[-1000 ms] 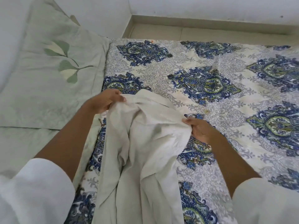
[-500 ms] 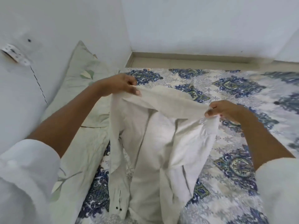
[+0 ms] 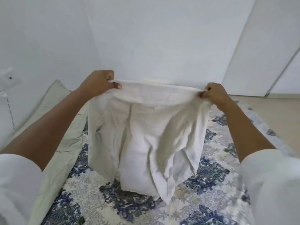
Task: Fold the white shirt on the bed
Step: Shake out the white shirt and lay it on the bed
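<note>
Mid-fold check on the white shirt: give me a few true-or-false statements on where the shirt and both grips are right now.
1. The left-hand grip and the right-hand grip each pinch the top edge of the white shirt. True.
2. The shirt lies flat and folded on the bedspread. False: it hangs unfolded from both hands.
3. A pale green pillow lies to the left of the shirt. True.
4. The right-hand grip is open and rests on the bedspread. False: it is raised, holding the shirt.
</note>
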